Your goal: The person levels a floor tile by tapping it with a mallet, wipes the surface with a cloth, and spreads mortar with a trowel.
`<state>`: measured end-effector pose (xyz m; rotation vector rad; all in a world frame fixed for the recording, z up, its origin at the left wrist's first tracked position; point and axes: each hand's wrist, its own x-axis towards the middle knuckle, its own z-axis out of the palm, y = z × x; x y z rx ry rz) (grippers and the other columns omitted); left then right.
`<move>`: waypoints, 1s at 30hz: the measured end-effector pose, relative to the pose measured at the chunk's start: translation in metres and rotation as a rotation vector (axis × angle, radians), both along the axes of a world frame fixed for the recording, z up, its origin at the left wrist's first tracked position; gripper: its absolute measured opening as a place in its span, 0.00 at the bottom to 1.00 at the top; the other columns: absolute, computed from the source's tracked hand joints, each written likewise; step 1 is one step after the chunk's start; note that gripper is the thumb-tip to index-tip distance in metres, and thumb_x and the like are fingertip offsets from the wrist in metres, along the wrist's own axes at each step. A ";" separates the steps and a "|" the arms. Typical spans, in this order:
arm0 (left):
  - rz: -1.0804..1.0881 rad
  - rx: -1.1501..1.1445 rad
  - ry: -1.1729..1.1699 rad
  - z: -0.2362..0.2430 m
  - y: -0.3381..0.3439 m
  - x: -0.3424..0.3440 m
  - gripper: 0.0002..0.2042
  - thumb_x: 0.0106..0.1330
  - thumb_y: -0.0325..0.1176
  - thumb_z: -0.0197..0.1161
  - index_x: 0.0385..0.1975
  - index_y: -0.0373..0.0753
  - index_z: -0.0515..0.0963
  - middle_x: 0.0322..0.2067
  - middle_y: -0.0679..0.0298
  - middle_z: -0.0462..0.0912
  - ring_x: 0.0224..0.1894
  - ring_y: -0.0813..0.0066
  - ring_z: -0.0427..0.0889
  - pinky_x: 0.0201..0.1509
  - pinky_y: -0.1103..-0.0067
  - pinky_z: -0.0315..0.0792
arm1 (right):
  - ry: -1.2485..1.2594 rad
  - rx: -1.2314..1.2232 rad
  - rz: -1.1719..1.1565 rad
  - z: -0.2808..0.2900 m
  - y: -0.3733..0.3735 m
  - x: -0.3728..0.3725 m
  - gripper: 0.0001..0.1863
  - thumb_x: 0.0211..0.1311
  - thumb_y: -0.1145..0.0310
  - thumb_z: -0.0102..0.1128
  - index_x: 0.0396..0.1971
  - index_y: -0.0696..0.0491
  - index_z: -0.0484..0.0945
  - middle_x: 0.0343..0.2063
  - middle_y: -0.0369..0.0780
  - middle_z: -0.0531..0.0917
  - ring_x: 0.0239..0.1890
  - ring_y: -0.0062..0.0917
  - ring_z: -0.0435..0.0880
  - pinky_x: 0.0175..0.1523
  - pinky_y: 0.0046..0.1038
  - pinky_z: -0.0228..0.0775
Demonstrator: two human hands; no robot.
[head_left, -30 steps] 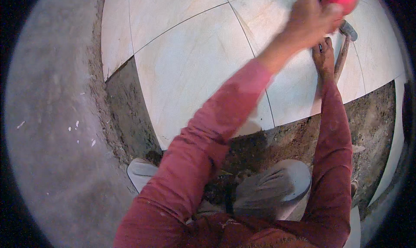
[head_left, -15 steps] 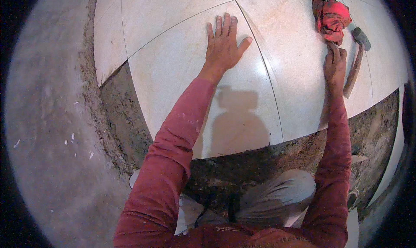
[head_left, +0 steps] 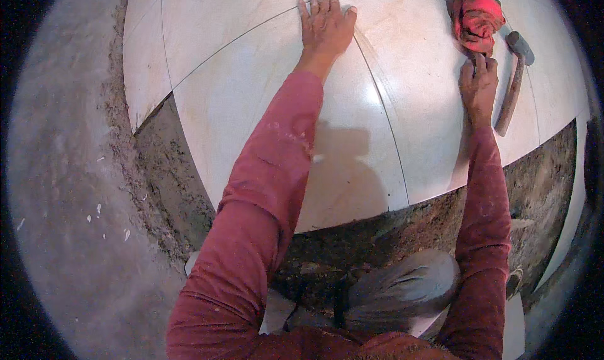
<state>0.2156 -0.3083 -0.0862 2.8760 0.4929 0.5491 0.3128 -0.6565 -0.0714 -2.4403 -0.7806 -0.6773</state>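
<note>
My left hand (head_left: 327, 25) lies flat on a pale floor tile (head_left: 346, 114), fingers spread and pointing away from me, at the tile's far joint. To the right, my right hand (head_left: 479, 86) rests low over the neighbouring tile (head_left: 425, 102). Its fingers are bent and closed at the near end of a bunched red cloth (head_left: 479, 20), and their tips are partly hidden. A mallet with a dark head (head_left: 520, 48) and wooden handle (head_left: 509, 105) lies just right of that hand, not touched by it.
Rough mortar bed (head_left: 390, 234) shows between the tiles' near edge and my knees. More of it lies in a gap (head_left: 170, 158) at the left. Beyond that stretches grey floor (head_left: 63, 171) with small white scraps. A tile edge (head_left: 569, 215) stands at the far right.
My left hand has slid forward over the tile to its far joint. My right hand stays at the cloth. The whole view has shifted slightly.
</note>
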 end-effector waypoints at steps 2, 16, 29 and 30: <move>0.002 0.013 -0.020 0.000 -0.004 0.003 0.37 0.78 0.55 0.44 0.73 0.27 0.60 0.76 0.43 0.58 0.79 0.48 0.54 0.82 0.51 0.40 | 0.050 -0.040 -0.029 0.000 0.000 0.004 0.15 0.66 0.71 0.59 0.50 0.58 0.81 0.41 0.55 0.80 0.42 0.52 0.82 0.49 0.46 0.75; -0.058 -0.454 -0.022 0.042 0.039 -0.074 0.36 0.75 0.47 0.54 0.75 0.27 0.56 0.76 0.40 0.56 0.79 0.43 0.53 0.83 0.60 0.45 | 0.004 0.028 0.042 0.004 -0.015 0.022 0.14 0.66 0.72 0.58 0.49 0.59 0.79 0.42 0.55 0.81 0.43 0.53 0.82 0.50 0.46 0.75; 0.172 -0.007 0.259 0.034 -0.010 -0.295 0.33 0.81 0.47 0.44 0.76 0.27 0.54 0.77 0.35 0.48 0.80 0.36 0.45 0.81 0.46 0.38 | -0.045 0.022 -0.025 -0.018 -0.012 0.024 0.20 0.61 0.74 0.60 0.55 0.55 0.80 0.42 0.54 0.81 0.42 0.52 0.81 0.49 0.44 0.75; 0.166 -0.002 0.246 0.036 -0.011 -0.291 0.33 0.81 0.47 0.44 0.76 0.27 0.54 0.77 0.35 0.48 0.80 0.36 0.46 0.80 0.46 0.38 | -0.043 0.022 -0.058 -0.019 -0.020 0.024 0.19 0.61 0.74 0.60 0.54 0.55 0.81 0.41 0.54 0.81 0.41 0.51 0.81 0.48 0.44 0.75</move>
